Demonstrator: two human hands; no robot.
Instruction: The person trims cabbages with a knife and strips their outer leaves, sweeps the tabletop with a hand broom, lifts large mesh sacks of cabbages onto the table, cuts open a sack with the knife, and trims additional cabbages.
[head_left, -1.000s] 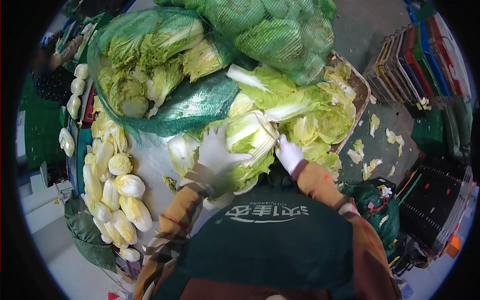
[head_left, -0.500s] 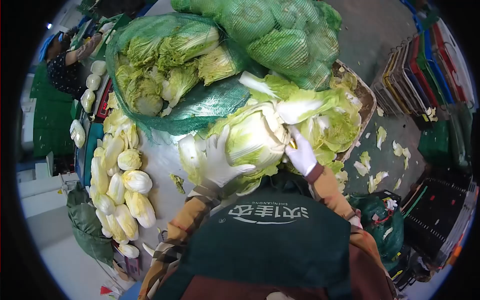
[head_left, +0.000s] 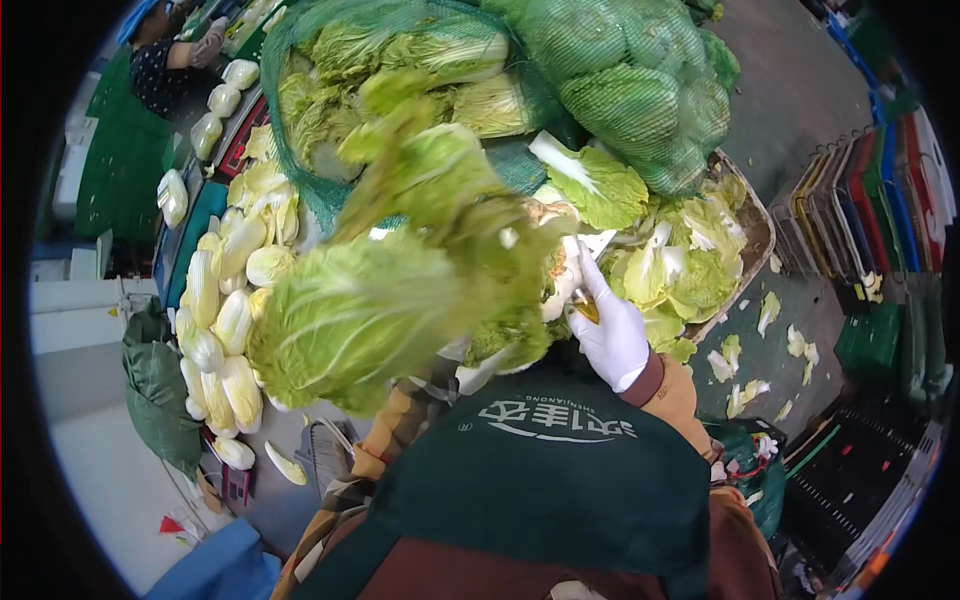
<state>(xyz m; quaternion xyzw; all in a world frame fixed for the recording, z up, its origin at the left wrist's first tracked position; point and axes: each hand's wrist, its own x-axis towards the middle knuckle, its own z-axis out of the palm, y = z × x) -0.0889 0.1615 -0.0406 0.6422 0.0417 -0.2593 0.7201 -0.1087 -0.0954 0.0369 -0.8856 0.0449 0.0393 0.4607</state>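
Observation:
A napa cabbage (head_left: 480, 280) is in front of my apron, its stem end toward my right hand. Its big loose green leaves (head_left: 350, 310) flare out to the left, blurred by motion. My left hand (head_left: 456, 349) is almost wholly behind these leaves; only a bit of white glove shows, so its fingers are hidden. My white-gloved right hand (head_left: 612, 335) is closed around a knife (head_left: 587, 308) with a yellowish handle, right beside the cut stem end. Part of the blade seems to show above the fingers.
Trimmed cabbages (head_left: 235, 320) lie piled at left. Behind are an open green net bag (head_left: 290, 190) of cabbages and a full one (head_left: 640, 90). Cut leaves (head_left: 690, 270) fill a bin (head_left: 762, 225) at right. Crates (head_left: 860, 200) stand farther right; another person (head_left: 160, 70) works at upper left.
The cabbage has been turned and its outer leaves now swing up and left, covering my left hand. My right hand stays at the stem end with the knife. The view has shifted slightly.

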